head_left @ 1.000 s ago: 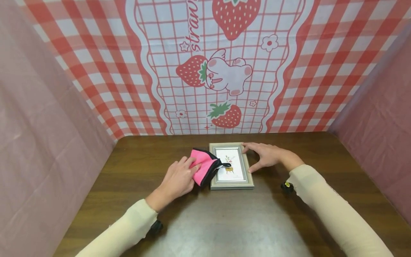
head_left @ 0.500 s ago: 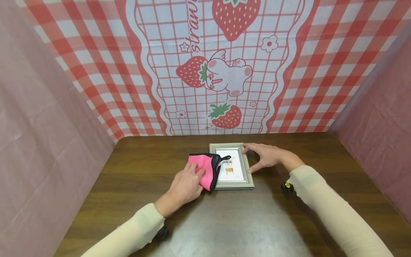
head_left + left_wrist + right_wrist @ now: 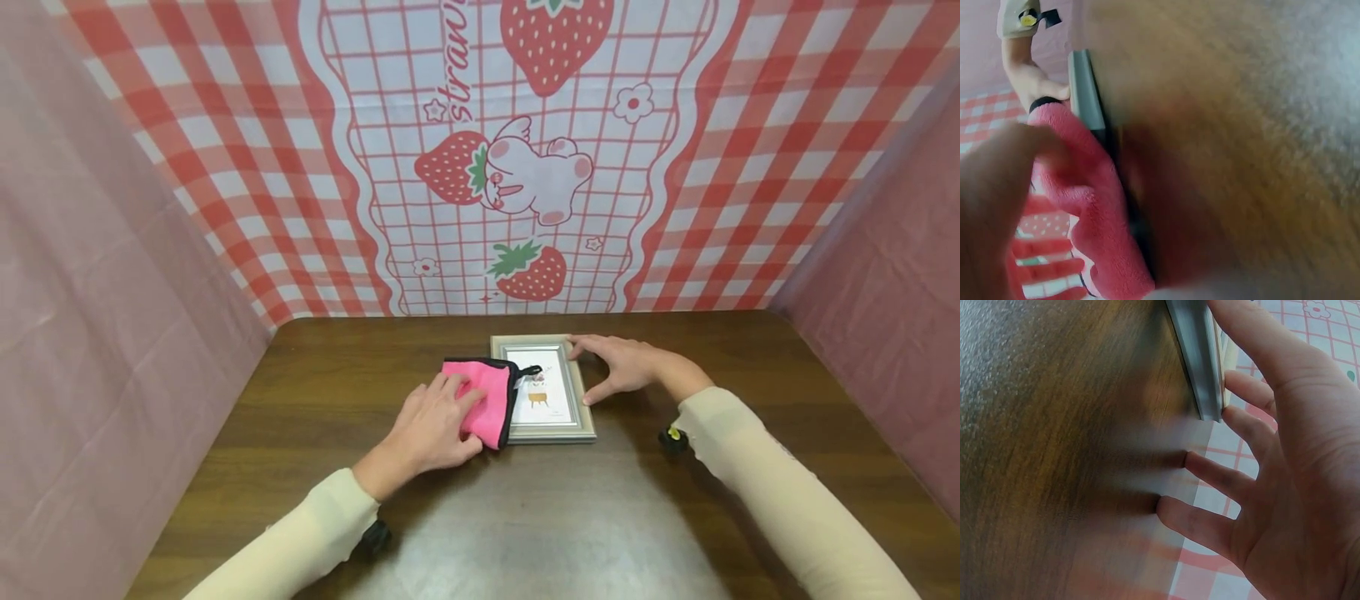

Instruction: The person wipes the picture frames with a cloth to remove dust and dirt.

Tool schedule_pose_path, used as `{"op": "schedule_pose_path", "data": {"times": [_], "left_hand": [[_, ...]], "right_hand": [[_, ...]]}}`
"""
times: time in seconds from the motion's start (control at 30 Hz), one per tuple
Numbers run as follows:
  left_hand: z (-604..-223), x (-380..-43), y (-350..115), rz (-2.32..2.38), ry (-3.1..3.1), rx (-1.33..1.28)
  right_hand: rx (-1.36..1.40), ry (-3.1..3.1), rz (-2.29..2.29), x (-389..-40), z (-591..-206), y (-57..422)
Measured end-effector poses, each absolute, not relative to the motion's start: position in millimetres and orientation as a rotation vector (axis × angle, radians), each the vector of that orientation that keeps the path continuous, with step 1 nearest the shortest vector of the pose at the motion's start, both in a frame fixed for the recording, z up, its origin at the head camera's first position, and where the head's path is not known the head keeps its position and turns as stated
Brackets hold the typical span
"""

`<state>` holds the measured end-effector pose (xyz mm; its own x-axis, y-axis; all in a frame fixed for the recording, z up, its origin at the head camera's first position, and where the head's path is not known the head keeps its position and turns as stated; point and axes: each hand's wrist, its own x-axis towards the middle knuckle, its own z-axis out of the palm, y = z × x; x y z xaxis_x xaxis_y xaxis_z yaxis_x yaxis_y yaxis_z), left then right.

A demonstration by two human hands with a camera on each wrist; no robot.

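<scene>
A pink cloth [image 3: 489, 400] with black trim lies over the left side of a silver-beige picture frame [image 3: 581, 434]. My left hand [image 3: 435, 425] holds the cloth, its fingers on top and the thumb at the near corner. In the left wrist view, the pink cloth [image 3: 1094, 187] is bunched beside the frame's edge [image 3: 1085, 94]. The cloth's black loop [image 3: 529, 371] crosses the printed picture. My right hand [image 3: 618, 364] steadies the frame's right side, thumb on the edge and index finger at the far corner. In the right wrist view, two other fingertips [image 3: 1169, 507] rest on the table.
The brown wooden table [image 3: 337, 367] ends at a red-and-white checked cloth with strawberries [image 3: 532, 275]. Pink fabric hangs at the left [image 3: 127, 333] and right [image 3: 885, 250]. Each wrist carries a small black camera [image 3: 672, 438].
My left hand and the pink cloth have moved right and toward me, and the cloth now lies flatter over the frame's left side. The right hand stays on the frame.
</scene>
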<state>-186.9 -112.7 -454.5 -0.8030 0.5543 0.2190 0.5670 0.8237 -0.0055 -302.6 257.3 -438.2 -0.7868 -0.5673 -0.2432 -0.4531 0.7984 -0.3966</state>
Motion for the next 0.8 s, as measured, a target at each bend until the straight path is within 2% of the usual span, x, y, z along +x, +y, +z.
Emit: {"op": "schedule_pose_path", "data": {"times": [0.3,0.53,0.8], "left_hand": [[-461,-192,-112,-0.310,-2.694,-1.065],[-472,-197,-110,-0.301,-2.733,-1.113],[-466,-194,-107,-0.222,-2.790,-1.113]], "right_hand": [[-0.778,2.637,-0.461,-302,-439,258],[-0.780,2.640,-0.460,-301,-438,257],[-0.787,2.643,-0.456,-303,-439,258]]}}
